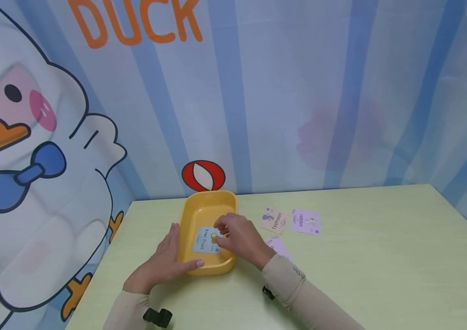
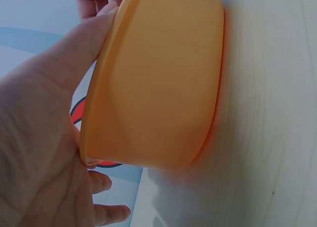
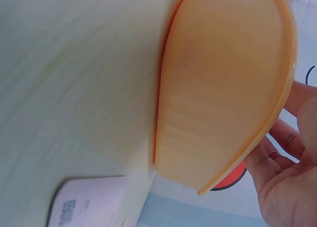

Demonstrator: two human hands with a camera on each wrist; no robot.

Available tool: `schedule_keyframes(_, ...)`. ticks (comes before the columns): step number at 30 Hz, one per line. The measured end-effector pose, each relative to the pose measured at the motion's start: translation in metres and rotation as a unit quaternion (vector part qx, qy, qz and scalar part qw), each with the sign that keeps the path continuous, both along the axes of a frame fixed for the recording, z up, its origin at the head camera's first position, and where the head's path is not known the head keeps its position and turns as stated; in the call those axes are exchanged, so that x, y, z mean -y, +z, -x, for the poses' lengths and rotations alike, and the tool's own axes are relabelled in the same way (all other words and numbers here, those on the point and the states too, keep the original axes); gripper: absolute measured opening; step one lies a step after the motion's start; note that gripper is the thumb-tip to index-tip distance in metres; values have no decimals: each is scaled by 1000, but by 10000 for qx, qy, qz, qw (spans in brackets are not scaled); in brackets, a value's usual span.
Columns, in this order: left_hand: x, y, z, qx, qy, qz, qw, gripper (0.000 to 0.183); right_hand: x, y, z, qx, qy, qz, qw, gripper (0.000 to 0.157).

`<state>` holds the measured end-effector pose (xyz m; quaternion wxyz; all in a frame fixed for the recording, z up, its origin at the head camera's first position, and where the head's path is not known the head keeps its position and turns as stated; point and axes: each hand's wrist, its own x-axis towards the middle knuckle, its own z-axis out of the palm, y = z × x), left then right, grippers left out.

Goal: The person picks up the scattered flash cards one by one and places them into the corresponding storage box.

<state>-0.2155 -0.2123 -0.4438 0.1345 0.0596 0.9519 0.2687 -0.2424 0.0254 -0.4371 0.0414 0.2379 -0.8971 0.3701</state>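
Nearest are a beige left sleeve (image 1: pixel 128 311) and a beige right sleeve (image 1: pixel 315 298), a small black piece (image 1: pixel 157 317) showing at the left wrist; the left hand (image 1: pixel 161 263) rests against the near left corner of a yellow tub (image 1: pixel 205 215), its fingers straight along the left side and its thumb stretched wide of them across the near rim; the right hand (image 1: pixel 241 238) is over the tub's right side, its fingers bent and the gap between thumb and forefinger narrow; whether they pinch anything I cannot tell.

The tub sits on the bench (image 1: pixel 381 256), its long side running away from the person; within its outline is a pale blue card (image 1: pixel 200 245) reading "kiwi fruit", its right edge partly behind the right fingertips; a small yellow-green shape shows there beside the thumb, printed or solid I cannot say.

Right of the tub lies a lilac card (image 1: pixel 279 247), half covered by the right wrist; beyond it are a peach card (image 1: pixel 272 226) marked "typhoon" and, just to its right, a pink-purple card (image 1: pixel 300 227) marked "rabbit"; behind the bench hangs a blue striped backdrop (image 1: pixel 282 68), with a red and white ball, a large white duck and orange letters spelling "DUCK".
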Motion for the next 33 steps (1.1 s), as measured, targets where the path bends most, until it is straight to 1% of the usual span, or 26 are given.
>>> schedule_keyframes(4,0,0,0,-36,-22,3,10000,134,-2,-1,-1,-201,178,-263,9993,26)
schedule_keyframes(13,1,-2,0,-157,-29,66,9999,134,-7,1,-6,-444,543,-873,9937,30)
schedule_keyframes(19,2,-5,1,-238,-98,50,9997,132,-10,1,-12,-636,725,-889,9914,28)
schedule_keyframes(25,1,-4,1,-270,-90,123,9995,132,-12,-1,-14,-904,827,-972,9877,28)
schedule_keyframes(29,1,-3,0,-257,-76,183,9995,133,-15,-1,-13,-1103,898,-1147,9832,28)
schedule_keyframes(33,1,-2,-1,-236,-78,218,9995,133,-21,-1,-13,-1250,877,-1363,9788,30)
